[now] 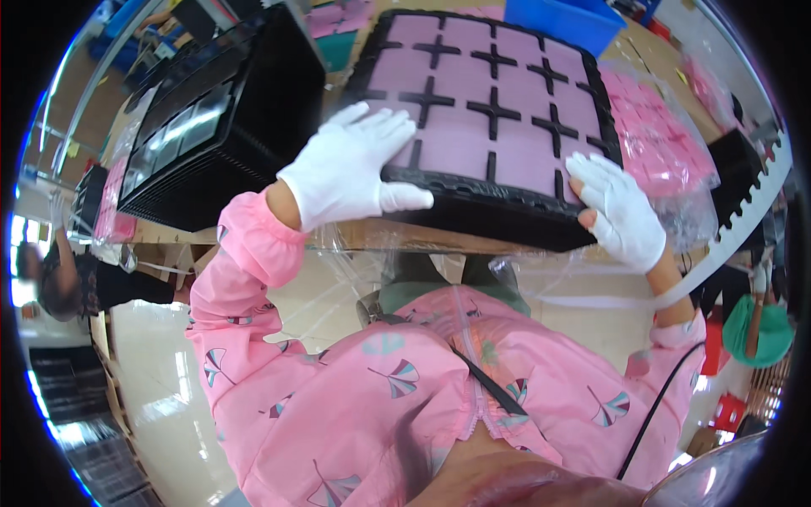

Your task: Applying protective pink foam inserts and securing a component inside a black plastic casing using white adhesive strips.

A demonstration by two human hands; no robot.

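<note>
In front of me on the table lies a square black tray (481, 211), its compartments showing flat pink pads (462, 135) between black cross-shaped dividers. My left hand (351, 165), in a white glove, rests at the tray's near left corner with fingers stretched out and the thumb along the front rim. At the near right corner is my right hand (621, 215), also gloved in white, with the thumb tip and one fingertip bare. Its fingers lie extended over the right rim, thumb apart. What is under both palms is hidden.
A stack of black trays (270, 101) stands close on the left. Behind the tray is a blue bin (570, 24). Pink pieces in clear plastic (659, 135) lie to the right, near a white toothed strip (752, 211). Another person (76, 283) is at far left.
</note>
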